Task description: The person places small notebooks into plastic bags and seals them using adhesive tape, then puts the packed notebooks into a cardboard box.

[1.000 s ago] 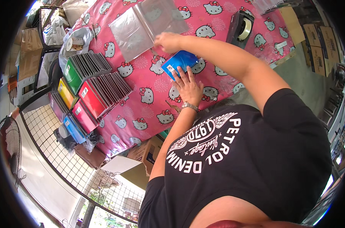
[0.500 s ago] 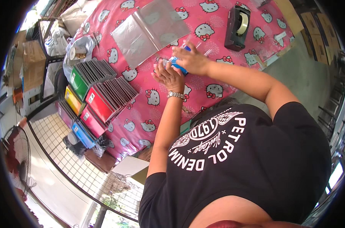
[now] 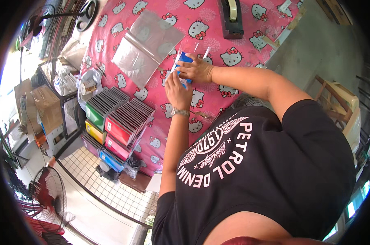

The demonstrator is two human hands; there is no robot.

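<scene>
A small, flat blue item (image 3: 184,58) with clear plastic film round it lies on the pink table cover, mostly hidden by my hands. My right hand (image 3: 197,70) presses on it from the right, its fingers bent over the blue surface. Close below, my left hand (image 3: 179,91), with a metal watch on the wrist, grips its lower left edge with the fingers drawn together. The item's exact kind cannot be made out. Just left of it, a stack of clear plastic covers (image 3: 142,55) lies flat on the table.
Stacks of spiral notebooks (image 3: 121,126) with coloured covers stand at the table's left edge. A black tape dispenser (image 3: 232,24) sits at the far side. Beyond the left edge are a cardboard box (image 3: 46,107) and a fan (image 3: 50,196); a wooden chair (image 3: 336,98) stands right.
My fingers have drawn in and now press down on the blue item, where the right hand's were spread before. The whole view has shifted, with the dispenser nearer the top edge.
</scene>
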